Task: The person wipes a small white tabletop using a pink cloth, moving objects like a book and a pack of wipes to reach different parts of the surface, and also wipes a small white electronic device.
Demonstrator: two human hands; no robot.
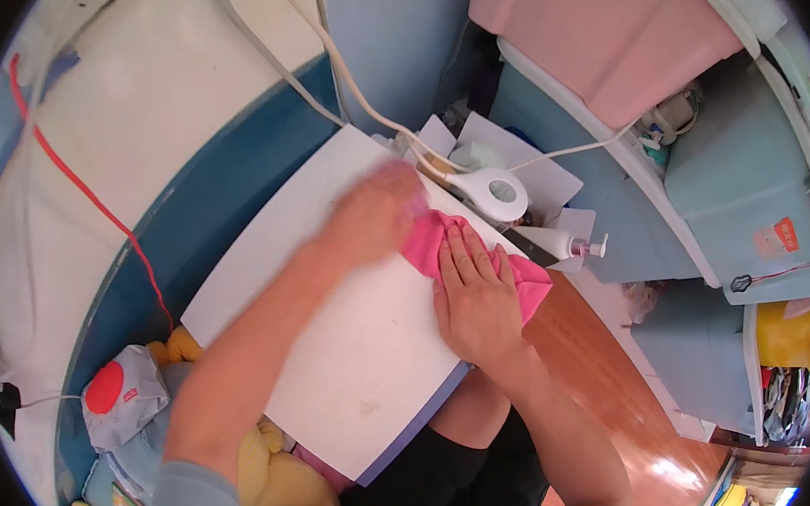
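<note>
A bright pink cloth (422,244) lies folded near the far right edge of a white tabletop (375,344). Flat on top of it rests my right hand (480,303), palm down, the fingers slightly apart. My left hand (380,211) is blurred by motion just left of the cloth, over the table's far part. A pinkish smear shows at its fingertips; whether it grips anything is not clear. Faint stains mark the tabletop's near part.
A white round device with a cable (497,192) and a white pump bottle (554,243) sit past the table's far edge. Lidded storage bins (589,45) stack behind at right. Yellow plush (290,492) and a white bag (129,388) lie at left. Wooden floor (599,349) shows right.
</note>
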